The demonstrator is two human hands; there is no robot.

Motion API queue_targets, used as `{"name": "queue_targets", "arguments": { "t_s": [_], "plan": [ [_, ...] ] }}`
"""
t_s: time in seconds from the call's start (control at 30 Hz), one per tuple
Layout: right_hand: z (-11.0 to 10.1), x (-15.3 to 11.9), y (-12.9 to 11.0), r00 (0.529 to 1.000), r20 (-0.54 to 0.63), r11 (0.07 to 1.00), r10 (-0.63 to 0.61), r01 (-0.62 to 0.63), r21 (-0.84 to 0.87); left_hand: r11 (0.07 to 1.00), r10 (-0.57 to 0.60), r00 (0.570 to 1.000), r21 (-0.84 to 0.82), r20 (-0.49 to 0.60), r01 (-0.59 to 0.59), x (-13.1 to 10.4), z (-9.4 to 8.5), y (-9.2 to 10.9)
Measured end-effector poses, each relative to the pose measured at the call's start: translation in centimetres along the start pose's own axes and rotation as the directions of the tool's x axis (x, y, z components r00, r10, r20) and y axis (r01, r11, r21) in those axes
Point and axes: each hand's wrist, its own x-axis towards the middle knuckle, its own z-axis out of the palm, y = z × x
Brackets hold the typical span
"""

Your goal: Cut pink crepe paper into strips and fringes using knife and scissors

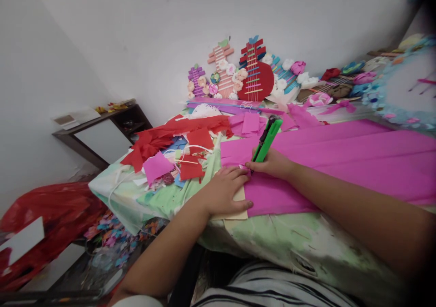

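Note:
A green box cutter (266, 140) with a black slider stands upright in my right hand (272, 163), whose fingers are wrapped round it. Its lower end meets a long magenta sheet of crepe paper (340, 161) at the edge of a beige card (241, 195); the blade itself is too small to make out. My left hand (227, 191) lies flat across the card and the left end of the magenta sheet, fingers stretched out and thumb spread. The two hands are close together, fingertips nearly touching.
Red crepe strips (177, 130) and a pink paper square (157, 167) lie among scraps on the green tablecloth (163, 202). Behind stand several decorated craft pieces, including a red guitar shape (256, 77). A low cabinet (102, 139) and a red plastic bag (57, 207) are at left.

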Motion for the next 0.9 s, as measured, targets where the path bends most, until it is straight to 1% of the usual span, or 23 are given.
{"name": "queue_targets", "arguments": {
  "t_s": [0.13,0.3,0.43,0.53,0.67,0.9],
  "plan": [
    [-0.06,-0.16,-0.12,1.000,-0.010,0.998,-0.001,0.001,0.062,1.000,-0.001,1.000,0.000,-0.004,0.001,0.06,0.05,-0.07],
    [-0.03,-0.34,-0.46,0.999,0.051,0.997,-0.005,0.001,0.071,1.000,0.007,1.000,0.000,-0.010,-0.007,0.03,0.08,-0.01],
    [-0.03,-0.35,-0.53,0.998,0.063,0.999,-0.013,0.010,0.048,1.000,0.004,1.000,-0.005,-0.011,-0.004,0.00,0.10,-0.04],
    [-0.09,-0.24,-0.17,0.995,0.090,0.999,-0.033,0.030,0.026,1.000,0.008,1.000,-0.010,-0.012,-0.008,0.02,0.07,-0.11],
    [-0.08,-0.11,0.22,0.995,0.094,0.999,-0.036,0.038,-0.014,1.000,0.014,1.000,-0.013,-0.016,-0.014,0.00,0.06,-0.13],
    [-0.01,-0.17,-0.07,0.994,0.106,0.997,-0.039,0.046,-0.063,1.000,0.014,1.000,-0.008,-0.013,-0.014,-0.02,0.16,-0.16]
  ]
}}
